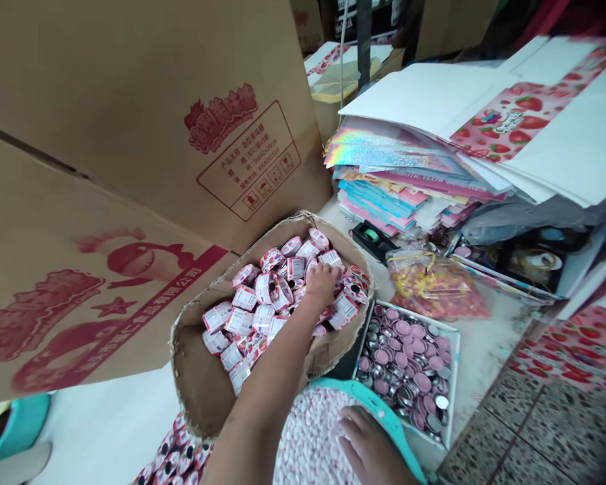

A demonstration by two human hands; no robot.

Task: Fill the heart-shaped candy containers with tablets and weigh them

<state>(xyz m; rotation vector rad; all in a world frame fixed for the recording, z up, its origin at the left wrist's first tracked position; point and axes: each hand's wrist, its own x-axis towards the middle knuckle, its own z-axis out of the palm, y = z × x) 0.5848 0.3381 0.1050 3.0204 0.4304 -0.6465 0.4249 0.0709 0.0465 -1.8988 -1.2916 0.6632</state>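
Head view: left hand (pixel 324 281) touches barcoded packs (pixel 243 298); carton (pixel 151 87) reads "产品名称".

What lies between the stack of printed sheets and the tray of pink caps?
A clear plastic bag of red and yellow pieces, seen in the head view.

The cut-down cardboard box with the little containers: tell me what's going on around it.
The left hand reaches into the cardboard box, its fingers among small labelled containers; whether it grips one is unclear. The right hand is over small pale pieces in a teal tub. Beside them, a shallow tray holds pink and silvery round pieces.
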